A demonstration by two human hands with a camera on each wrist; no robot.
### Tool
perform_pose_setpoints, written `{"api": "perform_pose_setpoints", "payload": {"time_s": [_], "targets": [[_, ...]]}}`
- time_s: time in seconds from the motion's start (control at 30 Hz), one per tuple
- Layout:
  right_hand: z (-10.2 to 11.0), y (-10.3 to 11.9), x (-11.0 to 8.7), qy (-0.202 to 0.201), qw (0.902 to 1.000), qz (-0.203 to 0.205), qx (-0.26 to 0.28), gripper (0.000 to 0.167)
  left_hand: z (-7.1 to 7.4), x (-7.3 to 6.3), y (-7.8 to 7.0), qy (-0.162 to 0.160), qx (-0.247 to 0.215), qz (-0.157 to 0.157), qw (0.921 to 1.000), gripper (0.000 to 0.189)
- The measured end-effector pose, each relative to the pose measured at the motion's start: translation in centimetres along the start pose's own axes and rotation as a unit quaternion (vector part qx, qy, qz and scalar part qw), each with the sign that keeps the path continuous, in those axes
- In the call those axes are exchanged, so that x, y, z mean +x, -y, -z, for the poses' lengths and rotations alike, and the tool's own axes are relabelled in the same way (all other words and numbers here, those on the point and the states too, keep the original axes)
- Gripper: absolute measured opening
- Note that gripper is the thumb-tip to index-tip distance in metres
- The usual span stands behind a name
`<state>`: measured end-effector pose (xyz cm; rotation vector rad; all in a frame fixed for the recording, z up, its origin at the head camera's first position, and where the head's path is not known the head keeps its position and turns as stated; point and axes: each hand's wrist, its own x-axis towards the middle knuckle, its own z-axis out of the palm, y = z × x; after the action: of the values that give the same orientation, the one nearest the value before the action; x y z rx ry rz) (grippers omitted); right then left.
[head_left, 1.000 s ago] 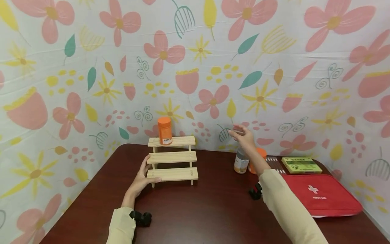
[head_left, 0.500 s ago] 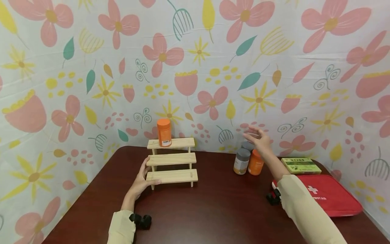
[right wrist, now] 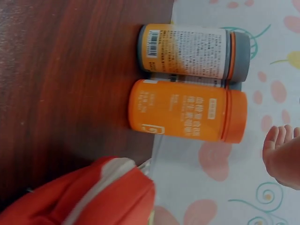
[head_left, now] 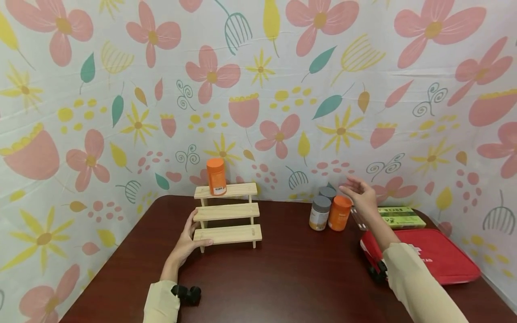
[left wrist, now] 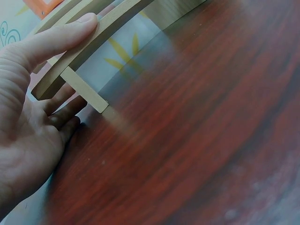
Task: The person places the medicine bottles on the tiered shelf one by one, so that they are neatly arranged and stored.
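Note:
My left hand (head_left: 183,242) grips the left end of a three-step wooden display stand (head_left: 232,234); in the left wrist view the thumb (left wrist: 70,35) lies on the lowest step and the other fingers are partly hidden behind it. An orange bottle (head_left: 216,179) stands upright on the top step. My right hand (head_left: 363,197) is in the air with relaxed fingers, holding nothing, just above and right of a second orange bottle (head_left: 339,214). Beside that bottle stands a grey-capped bottle (head_left: 319,214), with another grey-capped bottle (head_left: 327,192) mostly hidden behind.
A red first-aid pouch (head_left: 448,260) lies on the right of the dark wooden table (head_left: 291,278). Behind the pouch are a green box (head_left: 404,218) and a clear pack of white sticks (head_left: 357,220), partly covered by the right arm. A flowered cloth (head_left: 258,103) hangs behind the table.
My right hand has moved to the right, from over the grey-capped bottles to past the orange one, uncovering the bottles. The left hand has kept its hold on the stand.

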<state>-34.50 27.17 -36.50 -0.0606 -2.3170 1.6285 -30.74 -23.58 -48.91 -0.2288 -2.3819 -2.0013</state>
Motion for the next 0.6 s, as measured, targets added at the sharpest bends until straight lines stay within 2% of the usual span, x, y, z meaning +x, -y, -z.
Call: {"api": "perform_pose_setpoints", "payload": {"time_s": [0.17,0.33,0.6], "targets": [[0.0,-0.7,-0.4,-0.010,0.9997,-0.020,-0.008,0.068,0.0,0.0,0.0,0.000,0.000,0.003,1.0000,0.111],[0.0,-1.1,-0.7,0.005,0.9988,-0.049,-0.004,0.073,0.1,-0.1,0.0,-0.002,0.000,0.003,1.0000,0.112],[-0.3,-2.7,-0.8,-0.008,0.9958,-0.080,0.044,0.076,0.0,0.1,0.1,-0.001,0.000,0.005,1.0000,0.111]]}}
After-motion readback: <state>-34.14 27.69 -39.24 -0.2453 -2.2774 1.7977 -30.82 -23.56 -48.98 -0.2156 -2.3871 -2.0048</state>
